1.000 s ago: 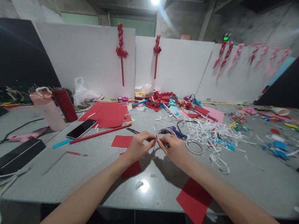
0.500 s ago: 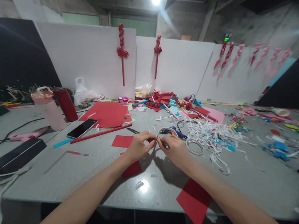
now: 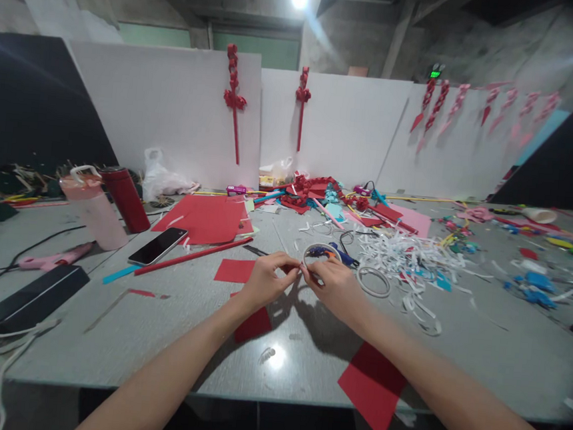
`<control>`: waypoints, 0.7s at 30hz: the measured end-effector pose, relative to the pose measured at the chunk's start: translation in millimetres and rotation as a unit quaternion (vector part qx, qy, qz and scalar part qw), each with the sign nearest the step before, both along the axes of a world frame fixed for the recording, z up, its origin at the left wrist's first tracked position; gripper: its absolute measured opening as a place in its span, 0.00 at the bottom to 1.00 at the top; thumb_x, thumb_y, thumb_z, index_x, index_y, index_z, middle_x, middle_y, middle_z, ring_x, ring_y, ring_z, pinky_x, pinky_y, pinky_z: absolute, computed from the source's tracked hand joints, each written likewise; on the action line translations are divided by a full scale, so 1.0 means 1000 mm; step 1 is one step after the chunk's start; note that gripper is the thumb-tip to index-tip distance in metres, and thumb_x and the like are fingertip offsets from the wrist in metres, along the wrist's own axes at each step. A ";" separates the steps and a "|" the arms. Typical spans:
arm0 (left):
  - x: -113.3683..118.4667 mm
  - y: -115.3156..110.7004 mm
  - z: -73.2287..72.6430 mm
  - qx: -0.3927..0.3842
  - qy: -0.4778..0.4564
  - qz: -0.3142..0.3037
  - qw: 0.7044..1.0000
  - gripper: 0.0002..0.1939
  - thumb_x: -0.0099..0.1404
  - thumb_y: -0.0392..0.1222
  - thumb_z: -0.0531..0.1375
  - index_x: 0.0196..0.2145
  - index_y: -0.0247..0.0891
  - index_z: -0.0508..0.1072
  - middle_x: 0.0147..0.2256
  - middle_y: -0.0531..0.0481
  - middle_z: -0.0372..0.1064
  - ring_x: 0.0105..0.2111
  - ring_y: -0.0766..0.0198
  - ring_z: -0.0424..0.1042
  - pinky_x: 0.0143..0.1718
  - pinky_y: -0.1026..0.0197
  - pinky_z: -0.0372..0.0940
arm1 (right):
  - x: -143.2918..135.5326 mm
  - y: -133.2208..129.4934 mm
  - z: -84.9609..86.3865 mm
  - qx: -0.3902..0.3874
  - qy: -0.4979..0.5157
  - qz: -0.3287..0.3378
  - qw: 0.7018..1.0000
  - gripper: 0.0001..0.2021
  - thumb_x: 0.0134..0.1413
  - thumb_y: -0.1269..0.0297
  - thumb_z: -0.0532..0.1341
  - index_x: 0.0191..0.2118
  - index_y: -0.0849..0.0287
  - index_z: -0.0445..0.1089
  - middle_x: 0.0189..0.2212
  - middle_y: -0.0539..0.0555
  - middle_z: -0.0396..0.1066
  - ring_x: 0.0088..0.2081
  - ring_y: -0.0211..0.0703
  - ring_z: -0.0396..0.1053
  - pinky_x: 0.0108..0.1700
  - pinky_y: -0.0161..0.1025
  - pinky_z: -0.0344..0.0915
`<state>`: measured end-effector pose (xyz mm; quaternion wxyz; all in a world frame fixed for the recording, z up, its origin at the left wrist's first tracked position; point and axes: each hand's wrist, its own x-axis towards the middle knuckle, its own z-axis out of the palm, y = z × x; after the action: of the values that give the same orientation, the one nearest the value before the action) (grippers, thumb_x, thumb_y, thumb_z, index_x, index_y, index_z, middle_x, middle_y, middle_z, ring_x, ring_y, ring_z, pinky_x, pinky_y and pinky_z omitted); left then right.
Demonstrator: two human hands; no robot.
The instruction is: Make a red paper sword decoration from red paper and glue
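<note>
My left hand (image 3: 271, 277) and my right hand (image 3: 329, 282) meet above the middle of the table, thumbs and fingertips pinched together. What lies between the fingertips is too small to make out. Just behind my right hand is a roll of tape (image 3: 308, 249), partly covered by the fingers. A second white tape ring (image 3: 372, 293) lies flat to its right. Beside my left hand is a red paper piece (image 3: 234, 271), with another red piece (image 3: 254, 326) partly under my left forearm. One more red paper square (image 3: 372, 390) overhangs the front edge below my right forearm.
Left of my hands lie a phone (image 3: 157, 246), red paper sheets (image 3: 206, 218), a black box-shaped device (image 3: 33, 296), a pink glue gun (image 3: 57, 256) and two bottles, one red (image 3: 126, 201). White paper strips (image 3: 408, 256) pile up at right. Red paper decorations (image 3: 303, 96) hang on the white panels.
</note>
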<state>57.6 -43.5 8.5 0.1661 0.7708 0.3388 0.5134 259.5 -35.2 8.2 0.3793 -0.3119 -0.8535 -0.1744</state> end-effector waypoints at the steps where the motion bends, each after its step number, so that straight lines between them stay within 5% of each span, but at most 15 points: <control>1: 0.000 0.000 0.000 0.001 0.000 -0.001 1.000 0.05 0.66 0.35 0.62 0.36 0.38 0.80 0.32 0.49 0.76 0.32 0.64 0.74 0.37 0.62 0.66 | 0.000 0.000 0.000 0.002 -0.001 0.002 1.000 0.12 0.69 0.66 0.59 0.30 0.56 0.65 0.22 0.50 0.69 0.27 0.41 0.67 0.40 0.40 0.63; 21: -0.003 0.002 -0.001 0.023 0.009 -0.007 1.000 0.06 0.67 0.35 0.61 0.38 0.37 0.79 0.33 0.48 0.75 0.33 0.64 0.73 0.38 0.61 0.67 | 0.002 -0.001 0.004 0.040 -0.066 -0.004 0.997 0.12 0.70 0.68 0.57 0.31 0.57 0.65 0.23 0.51 0.68 0.28 0.43 0.67 0.40 0.43 0.61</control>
<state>54.9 -41.6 7.7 0.1484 0.7816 0.3227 0.5128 261.9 -35.9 12.2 0.3339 -0.2879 -0.8677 -0.2297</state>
